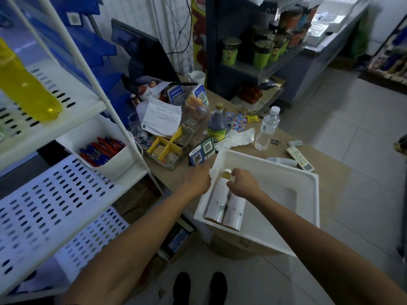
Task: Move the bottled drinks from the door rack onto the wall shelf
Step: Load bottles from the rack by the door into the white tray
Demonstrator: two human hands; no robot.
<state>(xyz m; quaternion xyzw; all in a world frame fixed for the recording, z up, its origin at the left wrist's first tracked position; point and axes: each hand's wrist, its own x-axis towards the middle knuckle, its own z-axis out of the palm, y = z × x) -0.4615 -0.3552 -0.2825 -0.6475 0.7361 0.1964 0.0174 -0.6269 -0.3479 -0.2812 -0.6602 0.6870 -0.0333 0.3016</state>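
Note:
Two white-labelled bottled drinks lie side by side in a white rack tray (286, 208) on the counter edge. The left bottle (217, 201) shows its white cap (226, 173); the right bottle (234, 213) has its neck under my right hand (243, 183), whose fingers curl round that neck. My left hand (197, 178) rests on the tray's near left rim, fingers reaching toward the left bottle's top. A yellow bottle (24, 84) lies on the upper white perforated shelf (72, 100) at the left.
The wooden counter (326, 170) is cluttered: a dark sauce bottle (217, 124), a clear water bottle (266, 128), remotes (300, 158), QR stands (201, 151), a metal tray (169, 148). A bin of pens (101, 150) hangs on the shelf frame. Lower perforated shelves (50, 203) stand at left.

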